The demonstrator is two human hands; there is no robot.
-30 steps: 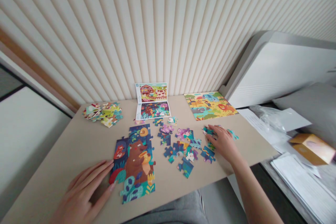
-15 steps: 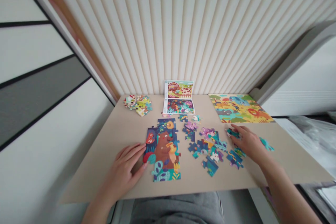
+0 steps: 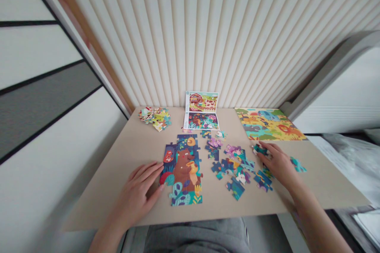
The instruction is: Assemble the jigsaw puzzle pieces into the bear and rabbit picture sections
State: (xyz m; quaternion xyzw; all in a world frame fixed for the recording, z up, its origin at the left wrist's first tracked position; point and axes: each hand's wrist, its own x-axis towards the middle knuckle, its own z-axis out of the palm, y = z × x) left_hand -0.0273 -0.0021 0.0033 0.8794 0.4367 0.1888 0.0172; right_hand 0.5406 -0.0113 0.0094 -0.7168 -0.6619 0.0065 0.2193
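Observation:
My left hand (image 3: 139, 187) lies flat on the table with its fingers stretched out, its fingertips at the left edge of a joined puzzle section (image 3: 185, 172) that shows a brown bear. To the right, my right hand (image 3: 277, 162) has its thumb and fingers closed on a dark teal puzzle piece (image 3: 260, 149). Several loose puzzle pieces (image 3: 236, 187) are spread between the bear section and this hand, some overlapping. A teal piece (image 3: 297, 164) lies beyond its wrist side. Part of a piece under my right palm is hidden.
A folded picture card (image 3: 202, 121) stands against the pleated blind behind the table (image 3: 118, 154). At the back left is a pile of light puzzle pieces (image 3: 156, 118). A finished animal puzzle (image 3: 268, 123) occupies the back right, with clear plastic (image 3: 347, 156) beyond the table's right edge.
The view has shifted slightly. My right hand remains at the dark teal piece, and my left hand stays beside the bear section. The puzzle arrangement looks the same.

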